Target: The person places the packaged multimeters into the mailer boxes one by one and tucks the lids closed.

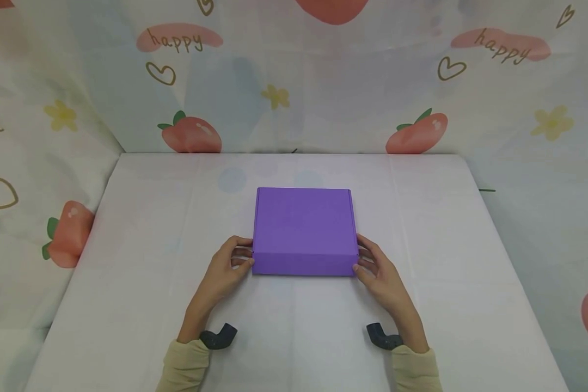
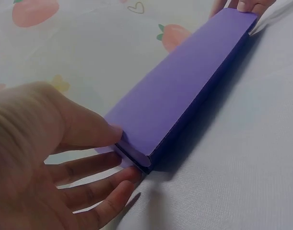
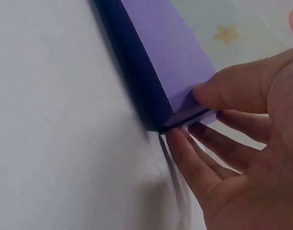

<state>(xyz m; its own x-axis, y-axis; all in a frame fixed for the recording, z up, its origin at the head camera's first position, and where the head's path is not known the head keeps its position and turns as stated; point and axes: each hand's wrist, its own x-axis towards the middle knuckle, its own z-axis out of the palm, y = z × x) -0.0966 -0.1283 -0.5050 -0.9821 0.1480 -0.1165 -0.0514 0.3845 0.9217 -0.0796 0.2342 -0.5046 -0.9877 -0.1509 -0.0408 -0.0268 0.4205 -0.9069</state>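
Observation:
A flat purple cardboard box (image 1: pixel 304 223) with a closed lid is in the middle of the white-covered table in the head view. My left hand (image 1: pixel 227 272) holds its left side near the front corner. In the left wrist view that thumb lies on the purple front panel (image 2: pixel 180 86), while the other fingers reach along the box's end. At the opposite front corner, my right hand (image 1: pixel 383 279) grips in the same way. The right wrist view shows its thumb on the panel (image 3: pixel 160 48) and its fingertips at the lower edge. Whatever the box contains is hidden.
The white cloth (image 1: pixel 294 337) covers the table, whose far edge meets a printed curtain (image 1: pixel 333 76) with fruit, hearts and flowers. A similar curtain hangs along the left side. Dark curved mounts (image 1: pixel 219 336) are worn at both wrists, by the pale yellow sleeves (image 1: pixel 183 365).

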